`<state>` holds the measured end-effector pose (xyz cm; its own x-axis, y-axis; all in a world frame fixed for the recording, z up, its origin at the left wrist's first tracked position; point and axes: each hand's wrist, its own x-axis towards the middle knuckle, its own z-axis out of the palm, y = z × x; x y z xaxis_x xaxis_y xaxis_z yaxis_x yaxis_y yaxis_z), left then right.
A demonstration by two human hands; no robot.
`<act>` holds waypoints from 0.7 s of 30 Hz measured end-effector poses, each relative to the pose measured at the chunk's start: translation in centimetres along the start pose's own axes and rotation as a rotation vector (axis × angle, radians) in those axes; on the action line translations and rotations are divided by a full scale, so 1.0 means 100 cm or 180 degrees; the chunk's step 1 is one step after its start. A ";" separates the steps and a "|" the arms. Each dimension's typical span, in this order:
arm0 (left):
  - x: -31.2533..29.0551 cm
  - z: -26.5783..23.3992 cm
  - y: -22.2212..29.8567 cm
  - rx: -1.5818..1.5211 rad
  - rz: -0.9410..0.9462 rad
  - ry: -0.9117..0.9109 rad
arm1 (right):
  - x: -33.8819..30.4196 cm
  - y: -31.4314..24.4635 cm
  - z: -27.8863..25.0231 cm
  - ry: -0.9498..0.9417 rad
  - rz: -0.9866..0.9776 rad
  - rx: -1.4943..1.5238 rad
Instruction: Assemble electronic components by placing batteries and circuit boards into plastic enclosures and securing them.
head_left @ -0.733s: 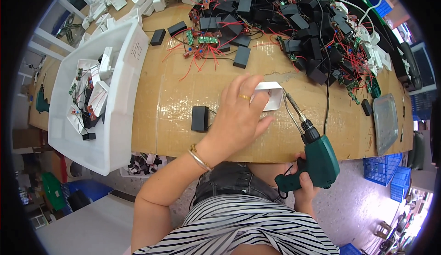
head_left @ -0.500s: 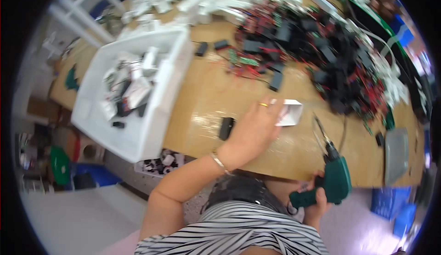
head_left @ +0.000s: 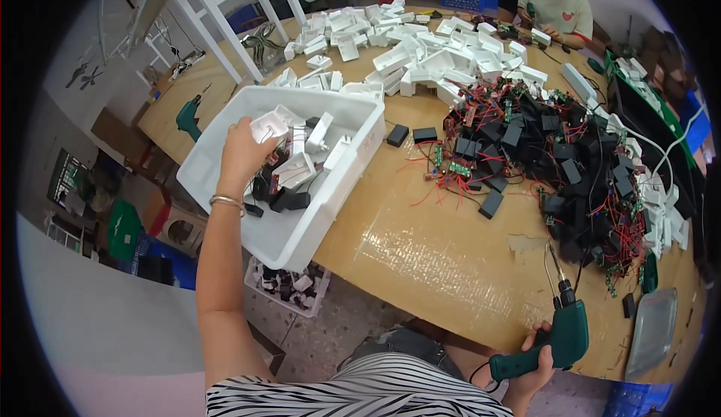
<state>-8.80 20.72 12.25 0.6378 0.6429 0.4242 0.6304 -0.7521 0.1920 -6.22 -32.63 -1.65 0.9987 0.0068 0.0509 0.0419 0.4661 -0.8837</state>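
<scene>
My left hand is over the white plastic tub at the left, pinching a small white plastic casing by its side. Below it in the tub lie other white casings, black blocks and wires. At the lower right, my right hand grips the handle of a dark green soldering gun. Its thin metal tip and a bent feed tube point away from me, above the table's near right part. Part of the right palm is hidden behind the handle.
Black blocks with red wires and green circuit boards form a heap on the right of the table. White casings pile up behind. A grey tray lies at the right edge. Across the table sits another person.
My left hand has carried the white casing from mid-table left to above the tub. The black block near my wrist no longer shows on the table. My right hand still holds the soldering gun.
</scene>
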 end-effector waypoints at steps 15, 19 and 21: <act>0.159 0.143 0.145 0.0387 0.1653 -0.1807 | -0.007 0.002 0.002 0.0145 -0.0057 -0.0389; 0.134 0.124 0.168 -0.1810 0.1404 -0.1176 | -0.010 0.001 -0.001 0.0203 0.0071 -0.0425; 0.092 0.097 0.214 -0.2157 0.1704 -0.1311 | -0.007 0.003 -0.007 0.0200 0.0023 -0.0459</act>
<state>14.92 11.94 11.67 0.9542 0.0924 0.2845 -0.0979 -0.8020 0.5892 -6.90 -33.12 -2.24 0.9987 -0.0478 0.0192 0.0341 0.3344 -0.9418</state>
